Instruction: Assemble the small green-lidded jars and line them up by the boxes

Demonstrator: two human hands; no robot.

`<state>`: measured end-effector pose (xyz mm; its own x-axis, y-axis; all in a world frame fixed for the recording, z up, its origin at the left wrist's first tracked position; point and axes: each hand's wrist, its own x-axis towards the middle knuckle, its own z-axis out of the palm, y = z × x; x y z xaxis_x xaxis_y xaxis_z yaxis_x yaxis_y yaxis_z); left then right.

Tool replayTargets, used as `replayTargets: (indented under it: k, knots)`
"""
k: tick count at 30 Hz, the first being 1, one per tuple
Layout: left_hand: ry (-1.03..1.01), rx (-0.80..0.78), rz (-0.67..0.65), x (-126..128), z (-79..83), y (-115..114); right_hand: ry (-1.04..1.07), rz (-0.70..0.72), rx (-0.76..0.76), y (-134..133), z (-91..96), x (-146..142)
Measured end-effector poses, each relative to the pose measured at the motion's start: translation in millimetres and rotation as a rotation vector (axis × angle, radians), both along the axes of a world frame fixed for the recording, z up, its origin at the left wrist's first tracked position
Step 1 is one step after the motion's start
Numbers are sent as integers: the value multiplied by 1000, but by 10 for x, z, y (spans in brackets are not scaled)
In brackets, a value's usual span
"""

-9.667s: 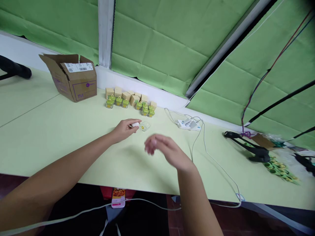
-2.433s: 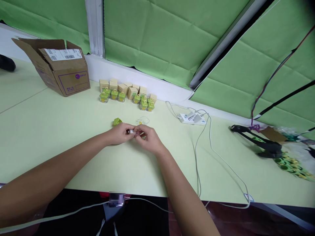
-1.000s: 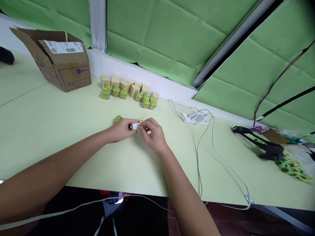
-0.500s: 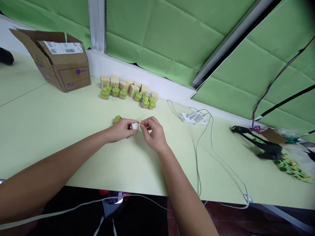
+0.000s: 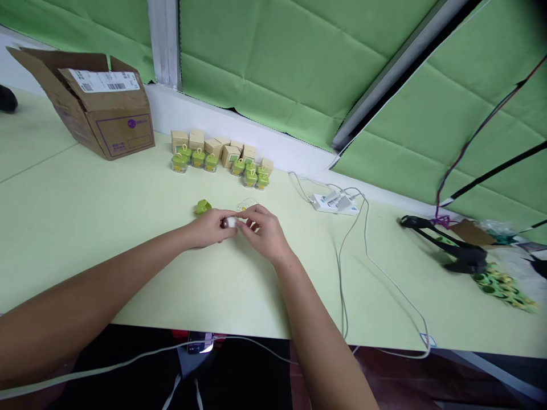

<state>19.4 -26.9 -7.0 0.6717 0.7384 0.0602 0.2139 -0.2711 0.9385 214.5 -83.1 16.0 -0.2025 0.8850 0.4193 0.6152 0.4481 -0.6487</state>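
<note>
Green lid (image 5: 203, 206) on the desk (image 5: 106, 216), then my left hand (image 5: 210, 228) clamping the white piece (image 5: 231, 222). My right hand (image 5: 264, 232) had just drawn in, so both met there! Whether it pinched, I couldn't tell; it partly hid the clear container (image 5: 248, 203) behind.

Left hand (image 5: 209, 229) and right hand (image 5: 265, 234), both bare, joined bare forearms (image 5: 314, 319) tapering to the wrist. Legwear (image 5: 256, 376) was plain, matte black cloth; two narrow, pale cords (image 5: 172, 393) lay at the lap.
</note>
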Motion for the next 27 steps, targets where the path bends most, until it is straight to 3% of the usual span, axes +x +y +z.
replayTargets:
  k: [13, 17, 22, 27]
  knots:
    - [16, 16, -10, 0, 35, -10, -235, -18, 104, -25, -74, -84]
    - [-11, -36, -27, 1, 33, -5, -208, -54, 142, -39, -16, -97]
    - [45, -112, 40, 5, 13, 5, -10, -179, 272, -47, 119, -7]
    - [-1, -97, -10, 9, 5, 17, -64, 2, 104, -39, 77, 8]
